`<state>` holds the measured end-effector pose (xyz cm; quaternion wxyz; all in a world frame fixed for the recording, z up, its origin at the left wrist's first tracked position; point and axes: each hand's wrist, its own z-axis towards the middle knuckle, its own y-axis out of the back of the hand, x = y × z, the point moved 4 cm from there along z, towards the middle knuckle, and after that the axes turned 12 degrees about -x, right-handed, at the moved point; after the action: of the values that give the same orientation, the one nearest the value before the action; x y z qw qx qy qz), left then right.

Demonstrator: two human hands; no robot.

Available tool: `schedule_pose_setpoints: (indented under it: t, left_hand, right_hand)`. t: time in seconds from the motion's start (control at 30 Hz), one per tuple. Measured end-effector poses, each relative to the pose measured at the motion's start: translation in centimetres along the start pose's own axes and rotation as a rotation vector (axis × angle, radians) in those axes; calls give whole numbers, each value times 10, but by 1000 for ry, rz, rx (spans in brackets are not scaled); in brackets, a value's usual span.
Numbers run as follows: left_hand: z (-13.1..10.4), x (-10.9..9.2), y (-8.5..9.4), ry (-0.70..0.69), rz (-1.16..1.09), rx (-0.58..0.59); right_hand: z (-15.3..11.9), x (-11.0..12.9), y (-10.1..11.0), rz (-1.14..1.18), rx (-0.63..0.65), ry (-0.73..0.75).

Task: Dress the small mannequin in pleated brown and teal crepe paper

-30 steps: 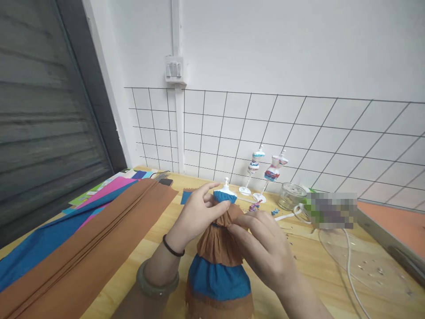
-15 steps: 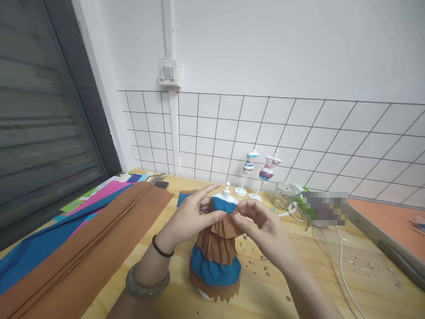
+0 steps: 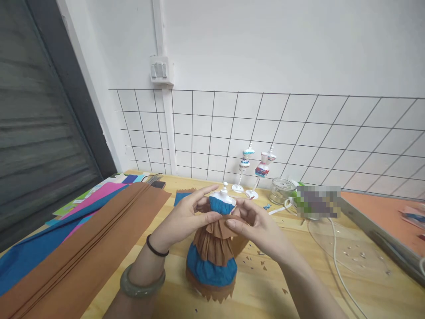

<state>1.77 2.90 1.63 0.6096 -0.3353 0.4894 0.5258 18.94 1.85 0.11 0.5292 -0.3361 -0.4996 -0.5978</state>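
A small dress form [image 3: 224,190] with a white top and knob stands upright in front of me, wearing a paper dress [image 3: 212,268] in ruffled blue and brown tiers with a zigzag brown hem. Around its waist my left hand [image 3: 187,215] is closed, thumb pressed on the front below the blue bodice [image 3: 221,205], fingers partly hidden behind. My right hand [image 3: 257,226] pinches the brown crepe paper [image 3: 237,219] between thumb and fingers at the right side of the waist. A loose part of the brown paper hangs beneath that hand.
Long brown, blue and pink paper sheets [image 3: 83,239] cover the table's left. Two white mini dress forms [image 3: 262,170] stand at the back beside a glass jar [image 3: 281,191]. A white cord [image 3: 335,257] and paper scraps [image 3: 264,266] lie right; a blue paper piece [image 3: 183,197] lies behind my left hand.
The view has shifted slightly. My right thumb has moved down and inward onto the brown paper at the waist, and a brown flap now shows below my right hand. The left hand keeps its hold.
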Motion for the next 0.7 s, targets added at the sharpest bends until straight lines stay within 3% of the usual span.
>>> schedule_pose_setpoints:
  t: [0.23, 0.43, 0.7]
  left_hand:
    - [-1, 0, -2, -7, -24, 49]
    - [-1, -2, 2, -96, 136, -22]
    - [-1, -2, 3, -163, 208, -20]
  right_hand:
    - [-5, 4, -1, 14, 142, -6]
    - [-2, -5, 2, -164, 13, -5]
    - [-4, 1, 2, -71, 11, -4]
